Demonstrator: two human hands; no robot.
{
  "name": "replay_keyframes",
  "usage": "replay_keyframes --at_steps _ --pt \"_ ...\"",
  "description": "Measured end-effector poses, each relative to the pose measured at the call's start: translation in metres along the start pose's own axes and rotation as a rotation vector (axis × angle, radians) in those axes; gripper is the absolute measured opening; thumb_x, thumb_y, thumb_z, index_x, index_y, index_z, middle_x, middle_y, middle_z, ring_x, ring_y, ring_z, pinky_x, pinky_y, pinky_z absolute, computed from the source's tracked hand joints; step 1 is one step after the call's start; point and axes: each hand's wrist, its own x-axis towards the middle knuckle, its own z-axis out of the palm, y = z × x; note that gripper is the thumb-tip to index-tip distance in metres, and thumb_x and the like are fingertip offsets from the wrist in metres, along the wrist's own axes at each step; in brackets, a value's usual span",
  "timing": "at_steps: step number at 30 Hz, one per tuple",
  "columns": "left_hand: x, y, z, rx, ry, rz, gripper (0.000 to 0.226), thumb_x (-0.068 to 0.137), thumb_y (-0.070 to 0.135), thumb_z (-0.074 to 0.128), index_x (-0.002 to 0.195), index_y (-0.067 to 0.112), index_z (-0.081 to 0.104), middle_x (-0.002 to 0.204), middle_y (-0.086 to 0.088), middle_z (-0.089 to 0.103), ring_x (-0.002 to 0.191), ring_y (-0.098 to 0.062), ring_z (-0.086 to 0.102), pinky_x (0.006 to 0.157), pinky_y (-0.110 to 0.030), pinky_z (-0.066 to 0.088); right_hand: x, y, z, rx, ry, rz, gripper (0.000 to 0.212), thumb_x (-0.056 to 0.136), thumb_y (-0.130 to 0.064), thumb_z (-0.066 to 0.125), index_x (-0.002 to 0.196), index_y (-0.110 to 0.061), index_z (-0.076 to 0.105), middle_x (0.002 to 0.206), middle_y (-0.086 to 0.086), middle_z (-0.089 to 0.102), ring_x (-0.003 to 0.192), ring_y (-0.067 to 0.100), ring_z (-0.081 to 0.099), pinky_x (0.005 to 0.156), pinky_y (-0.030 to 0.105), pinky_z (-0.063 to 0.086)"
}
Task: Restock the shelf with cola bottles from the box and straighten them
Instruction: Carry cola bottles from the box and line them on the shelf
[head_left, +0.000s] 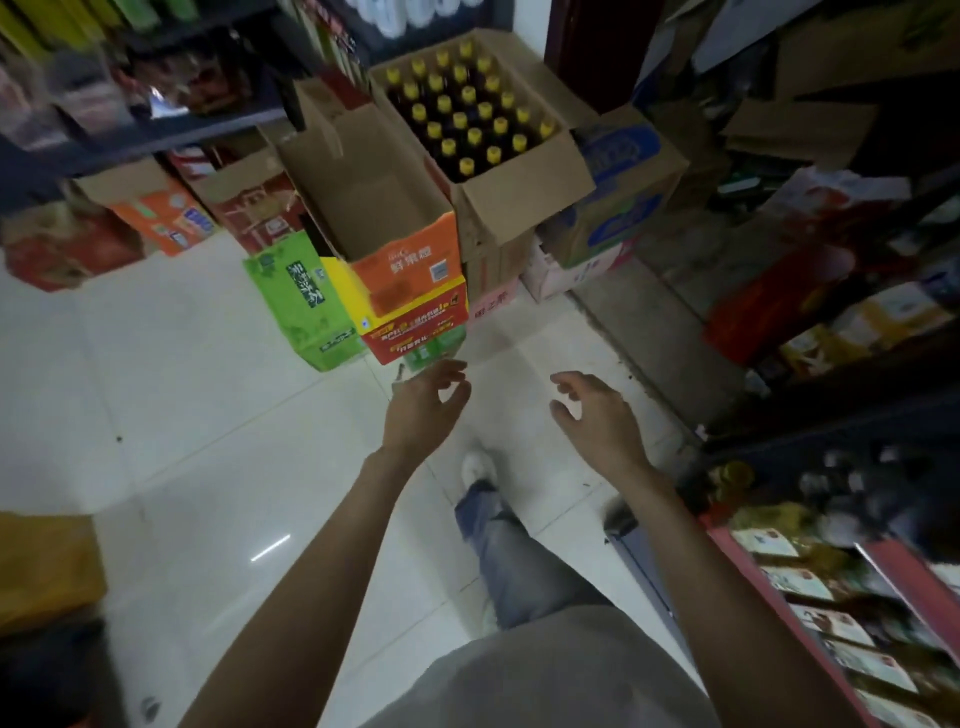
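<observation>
An open cardboard box (524, 208) stands on stacked cartons ahead of me. It holds several dark bottles with yellow caps (470, 119), upright in rows. My left hand (423, 405) and my right hand (597, 415) reach forward over the white tiled floor, well short of the box. Both hands are empty with their fingers apart. A shelf (852, 587) with dark bottles and price tags runs along my right side, blurred.
An empty open orange carton (395, 223) sits just left of the bottle box, on a red and yellow carton and a green one (301, 296). More cartons line the back left and right. My leg and white shoe (478, 467) are on the floor below my hands.
</observation>
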Motion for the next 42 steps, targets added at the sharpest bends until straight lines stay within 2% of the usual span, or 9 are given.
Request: replay_keyframes --at_steps 7,14,17,20,24,28,31,35,42 --pt "0.161 -0.009 -0.047 -0.093 0.142 0.009 0.016 0.091 0.018 0.062 0.105 0.016 0.068 0.096 0.009 0.07 0.088 -0.009 0.067 0.072 -0.025 0.052 0.182 -0.036 0.001 0.068 0.136 -0.029 0.024 0.088 -0.01 0.063 0.112 -0.007 0.064 0.105 0.01 0.067 0.097 0.028 0.061 0.078 0.034 0.046" --pt "0.311 -0.008 -0.085 0.056 0.027 0.07 0.032 0.083 0.033 0.057 0.104 0.012 0.068 0.101 -0.004 0.071 0.094 -0.022 0.067 0.075 -0.032 0.05 0.327 -0.061 -0.015 0.059 0.23 -0.1 0.025 0.087 -0.006 0.064 0.112 -0.005 0.065 0.102 0.013 0.069 0.09 0.028 0.065 0.074 0.035 0.051" --pt "0.38 -0.011 -0.073 0.15 -0.021 0.155 0.025 0.086 0.024 0.059 0.105 0.01 0.069 0.109 -0.009 0.068 0.094 -0.03 0.065 0.075 -0.032 0.048 0.388 -0.055 -0.006 0.026 0.271 -0.089 0.023 0.086 -0.007 0.063 0.109 -0.005 0.066 0.101 0.013 0.069 0.089 0.028 0.065 0.071 0.034 0.05" --pt "0.448 -0.016 -0.049 0.244 -0.052 0.163 0.027 0.087 0.017 0.061 0.113 0.011 0.067 0.119 -0.008 0.064 0.104 -0.028 0.06 0.081 -0.029 0.044 0.449 -0.04 0.013 -0.052 0.229 -0.033 0.027 0.083 -0.005 0.065 0.11 -0.003 0.065 0.102 0.018 0.068 0.093 0.037 0.063 0.075 0.041 0.053" --pt "0.522 -0.038 -0.012 0.374 -0.148 0.288 0.04 0.076 0.017 0.07 0.115 0.01 0.064 0.111 -0.012 0.066 0.106 -0.036 0.058 0.088 -0.042 0.046 0.52 -0.03 0.04 -0.166 0.097 0.079 0.036 0.086 -0.009 0.063 0.121 -0.007 0.061 0.116 0.019 0.062 0.108 0.04 0.055 0.086 0.044 0.048" --pt "0.567 -0.044 0.016 0.551 -0.454 0.36 0.051 0.086 0.02 0.063 0.135 0.016 0.047 0.132 -0.006 0.052 0.124 -0.027 0.045 0.097 -0.038 0.04 0.575 -0.022 0.064 -0.375 -0.058 0.156 0.049 0.089 -0.026 0.063 0.135 -0.015 0.049 0.129 0.014 0.054 0.122 0.034 0.046 0.098 0.04 0.036" --pt "0.586 -0.047 0.032 0.621 -0.613 0.361 0.054 0.087 0.016 0.063 0.137 0.017 0.041 0.133 -0.007 0.047 0.118 -0.028 0.052 0.089 -0.038 0.047 0.595 -0.017 0.08 -0.552 -0.188 0.212 0.053 0.086 -0.031 0.067 0.133 -0.019 0.046 0.125 0.01 0.057 0.122 0.031 0.047 0.098 0.038 0.034" --pt "0.595 -0.055 0.044 0.579 -0.604 0.382 0.046 0.086 0.017 0.065 0.128 0.013 0.048 0.128 -0.009 0.048 0.107 -0.034 0.058 0.081 -0.04 0.048 0.603 -0.007 0.091 -0.559 -0.117 0.22 0.042 0.085 -0.025 0.067 0.124 -0.02 0.052 0.121 0.007 0.059 0.118 0.027 0.049 0.096 0.037 0.032" --pt "0.582 -0.061 0.026 0.376 -0.391 0.437 0.037 0.084 0.033 0.07 0.11 0.01 0.059 0.108 -0.01 0.06 0.089 -0.034 0.064 0.062 -0.04 0.05 0.588 -0.013 0.083 -0.13 0.151 0.31 0.037 0.073 -0.024 0.079 0.106 -0.016 0.066 0.107 0.007 0.066 0.107 0.03 0.052 0.088 0.034 0.035"
